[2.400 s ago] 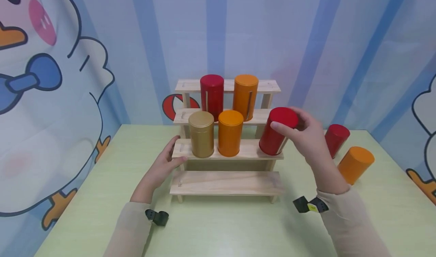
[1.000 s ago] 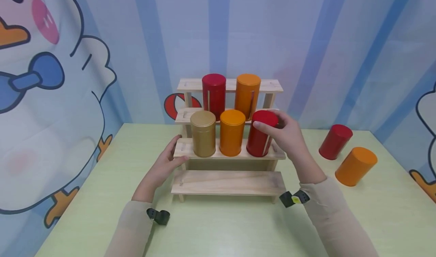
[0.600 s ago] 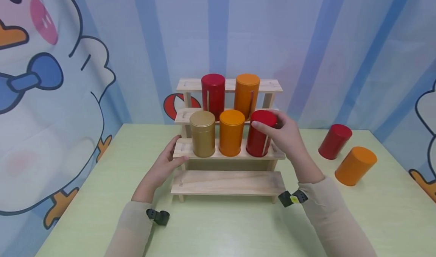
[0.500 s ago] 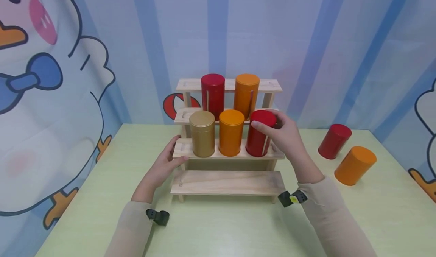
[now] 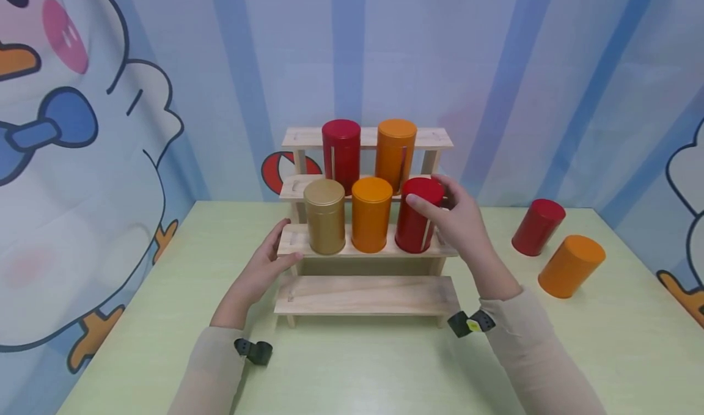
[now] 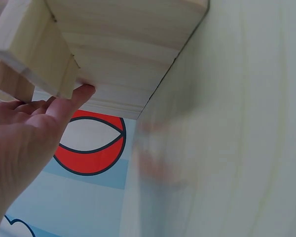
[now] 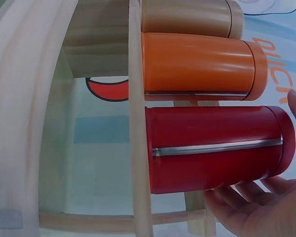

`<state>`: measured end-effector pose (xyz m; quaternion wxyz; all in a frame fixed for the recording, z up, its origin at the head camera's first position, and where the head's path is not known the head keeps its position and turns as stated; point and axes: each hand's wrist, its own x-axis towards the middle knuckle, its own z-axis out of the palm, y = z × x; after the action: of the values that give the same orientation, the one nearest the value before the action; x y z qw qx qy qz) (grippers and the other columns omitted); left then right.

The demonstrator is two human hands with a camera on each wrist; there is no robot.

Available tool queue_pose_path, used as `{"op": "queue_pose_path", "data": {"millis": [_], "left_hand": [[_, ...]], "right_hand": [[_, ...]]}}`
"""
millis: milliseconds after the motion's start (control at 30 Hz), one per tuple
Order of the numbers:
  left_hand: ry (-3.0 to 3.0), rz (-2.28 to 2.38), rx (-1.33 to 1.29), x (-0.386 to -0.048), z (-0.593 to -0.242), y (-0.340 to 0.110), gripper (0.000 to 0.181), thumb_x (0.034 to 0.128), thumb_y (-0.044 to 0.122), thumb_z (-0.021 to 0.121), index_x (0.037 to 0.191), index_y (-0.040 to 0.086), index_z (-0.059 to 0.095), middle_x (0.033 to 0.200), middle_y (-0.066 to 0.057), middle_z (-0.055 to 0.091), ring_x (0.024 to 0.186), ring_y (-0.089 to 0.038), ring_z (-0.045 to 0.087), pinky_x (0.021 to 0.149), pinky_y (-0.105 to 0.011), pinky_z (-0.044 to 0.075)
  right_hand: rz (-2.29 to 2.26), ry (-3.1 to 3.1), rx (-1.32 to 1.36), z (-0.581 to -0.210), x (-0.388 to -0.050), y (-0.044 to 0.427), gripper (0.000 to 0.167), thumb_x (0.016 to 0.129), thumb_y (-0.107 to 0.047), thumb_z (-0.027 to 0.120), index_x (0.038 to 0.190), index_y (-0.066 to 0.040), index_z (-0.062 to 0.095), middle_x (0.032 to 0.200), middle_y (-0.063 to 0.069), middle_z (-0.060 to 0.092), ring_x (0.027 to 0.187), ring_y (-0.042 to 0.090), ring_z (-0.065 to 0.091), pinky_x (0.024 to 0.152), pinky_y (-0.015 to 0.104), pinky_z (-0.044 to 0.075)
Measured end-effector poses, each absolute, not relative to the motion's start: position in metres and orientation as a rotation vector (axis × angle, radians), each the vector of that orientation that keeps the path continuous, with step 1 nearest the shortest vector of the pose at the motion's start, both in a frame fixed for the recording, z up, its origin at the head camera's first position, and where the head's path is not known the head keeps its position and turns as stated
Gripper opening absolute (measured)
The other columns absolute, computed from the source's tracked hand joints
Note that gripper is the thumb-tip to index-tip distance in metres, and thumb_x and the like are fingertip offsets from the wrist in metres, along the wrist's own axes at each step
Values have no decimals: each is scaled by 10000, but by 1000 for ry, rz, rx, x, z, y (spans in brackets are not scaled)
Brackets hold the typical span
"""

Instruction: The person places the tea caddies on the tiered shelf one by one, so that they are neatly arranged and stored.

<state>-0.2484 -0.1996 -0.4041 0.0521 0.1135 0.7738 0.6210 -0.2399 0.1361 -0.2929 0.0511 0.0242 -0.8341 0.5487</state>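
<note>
A wooden stepped rack (image 5: 363, 295) has four shelves. On its second shelf from the bottom stand a gold can (image 5: 325, 219), an orange can (image 5: 371, 216) and a red can (image 5: 415, 222), side by side. My right hand (image 5: 462, 222) holds that red can near its lid, thumb in front and fingers behind; the right wrist view shows the fingers against the red can (image 7: 217, 148). My left hand (image 5: 261, 274) grips the left end of the same shelf, and in the left wrist view the hand (image 6: 34, 128) touches the wood (image 6: 113, 54) from beside it.
Another red can (image 5: 342, 155) and orange can (image 5: 396, 152) stand higher on the rack, towards the back. On the table (image 5: 357, 366) at right are a red can (image 5: 538, 227) and an orange can (image 5: 571, 266). A patterned blue curtain (image 5: 418, 54) hangs behind.
Since the oldest frame, my right hand has brought the red can left along the shelf, from tilted at its right end to upright near the orange can. My left hand has stayed on the shelf end.
</note>
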Motion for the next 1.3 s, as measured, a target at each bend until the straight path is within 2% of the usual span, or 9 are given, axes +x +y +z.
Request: {"op": "queue_pose_path", "data": {"millis": [267, 533, 633, 767, 833, 933, 1100, 1167, 1300], "left_hand": [[2350, 1888, 356, -248, -405, -200, 814, 966, 200, 588, 1565, 146, 40, 1615, -106, 104, 1477, -295, 127, 1157, -499, 213], [2343, 1893, 369, -248, -404, -200, 812, 966, 196, 587, 1563, 135, 41, 1615, -108, 100, 1477, -293, 122, 1159, -497, 210], [2339, 1897, 371, -248, -405, -200, 812, 964, 199, 590, 1563, 138, 46, 1613, -109, 108, 1474, -298, 135, 1154, -499, 221], [2333, 1903, 378, -247, -405, -201, 817, 960, 207, 596, 1564, 141, 49, 1611, -112, 119, 1471, -307, 145, 1145, -510, 235], [2336, 1902, 380, -247, -405, -201, 822, 959, 213, 599, 1563, 138, 48, 1610, -112, 119, 1472, -309, 143, 1144, -514, 235], [2343, 1897, 376, -248, -406, -201, 823, 959, 222, 601, 1564, 144, 49, 1611, -108, 118, 1473, -308, 138, 1143, -516, 236], [2334, 1907, 390, -248, -406, -201, 816, 962, 205, 594, 1563, 137, 48, 1611, -114, 116, 1471, -315, 141, 1144, -514, 234], [2325, 1915, 395, -248, -406, -201, 814, 964, 195, 592, 1563, 131, 45, 1611, -115, 115, 1471, -314, 141, 1146, -514, 231], [2331, 1912, 384, -248, -406, -201, 815, 963, 205, 593, 1564, 140, 47, 1612, -108, 114, 1473, -308, 136, 1145, -516, 231]], "right_hand": [[1605, -2480, 125, -289, -224, 158, 776, 880, -461, 655, 1514, -174, 312, 1452, 118, 453, 1315, 311, 446, 1044, 529, 406], [1509, -2411, 73, -290, -203, 190, 719, 918, -418, 624, 1515, -164, 315, 1445, 105, 476, 1305, 285, 467, 1053, 471, 411], [1465, -2406, 41, -293, -199, 202, 709, 920, -415, 622, 1514, -178, 318, 1443, 98, 479, 1299, 265, 474, 1047, 403, 430], [1441, -2384, 22, -298, -194, 219, 685, 931, -376, 619, 1515, -190, 313, 1445, 84, 475, 1293, 212, 477, 1030, 239, 425], [1438, -2374, 7, -302, -192, 228, 679, 939, -356, 611, 1520, -194, 299, 1454, 71, 465, 1297, 189, 469, 996, 146, 410], [1433, -2363, -38, -307, -189, 242, 677, 944, -340, 606, 1525, -210, 283, 1464, 51, 450, 1304, 185, 456, 944, 85, 410], [1410, -2357, -182, -315, -186, 266, 694, 938, -358, 607, 1531, -268, 257, 1489, 24, 424, 1328, 217, 428, 1001, 197, 435], [1426, -2337, -268, -317, -186, 275, 696, 936, -376, 604, 1530, -298, 250, 1507, -8, 405, 1360, 208, 398, 1062, 270, 403], [1489, -2248, -435, -322, -188, 292, 697, 928, -388, 606, 1523, -330, 247, 1526, -70, 372, 1406, 145, 337, 1136, 325, 314]]}}
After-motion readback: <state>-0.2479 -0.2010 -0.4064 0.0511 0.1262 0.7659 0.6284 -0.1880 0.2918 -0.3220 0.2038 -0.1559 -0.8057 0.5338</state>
